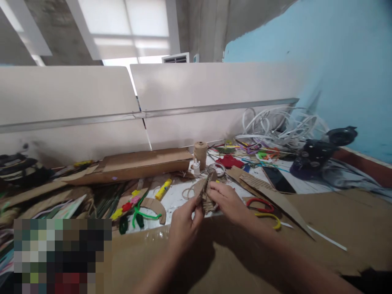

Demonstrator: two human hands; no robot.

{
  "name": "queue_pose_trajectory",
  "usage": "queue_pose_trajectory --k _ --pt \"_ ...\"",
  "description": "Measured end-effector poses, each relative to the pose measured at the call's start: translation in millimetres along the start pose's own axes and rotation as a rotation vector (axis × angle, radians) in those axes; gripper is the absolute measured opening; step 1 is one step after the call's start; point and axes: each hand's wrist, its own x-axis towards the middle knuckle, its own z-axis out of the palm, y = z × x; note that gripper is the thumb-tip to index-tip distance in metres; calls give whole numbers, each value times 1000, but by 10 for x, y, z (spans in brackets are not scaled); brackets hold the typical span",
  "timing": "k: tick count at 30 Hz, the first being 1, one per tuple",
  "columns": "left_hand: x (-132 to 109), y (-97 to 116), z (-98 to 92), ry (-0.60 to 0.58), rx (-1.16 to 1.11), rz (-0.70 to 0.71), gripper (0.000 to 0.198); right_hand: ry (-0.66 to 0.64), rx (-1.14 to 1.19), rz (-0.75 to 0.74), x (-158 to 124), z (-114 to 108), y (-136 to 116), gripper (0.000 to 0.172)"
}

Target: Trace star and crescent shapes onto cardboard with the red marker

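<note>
Both my hands meet over the middle of the desk on a small cardboard piece wound with twine (207, 192). My left hand (183, 222) pinches its lower edge with closed fingers. My right hand (228, 201) grips its right side from above, fingers curled around it. Loose twine (188, 192) trails from the piece toward a spool of jute twine (200, 152) standing just behind. A small white glue bottle (196, 166) stands beside the spool.
A long cardboard box (137, 163) lies at the back left. Scissors with red and yellow handles (263, 208) and corrugated cardboard strips (269, 192) lie right of my hands. A phone (278, 179), coloured pipe cleaners (254, 153), white cables (281, 124), a yellow marker (163, 189) crowd the desk.
</note>
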Motion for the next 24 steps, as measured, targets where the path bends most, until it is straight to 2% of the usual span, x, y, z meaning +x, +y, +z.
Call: queue_pose_trajectory --k 1,4,7,10,16,20,24 --pt "27 10 -28 25 -36 -31 23 -26 18 -7 43 -2 -23 31" --pt "124 -14 -97 73 -177 -146 40 -88 46 -51 122 29 -73 36" --pt "196 -109 -136 72 -336 -268 51 -89 3 -111 142 103 -64 21" --pt "183 -217 -125 75 -449 -351 49 -81 -56 -148 136 204 17 13" --pt "45 -298 -17 93 -530 -401 39 -66 -130 -159 70 391 285 18" --pt "29 -247 19 75 -517 -400 43 -42 -192 -170 -4 429 428 22" --pt "2 -186 38 121 -493 -368 41 -43 -277 -232 -56 425 453 20"
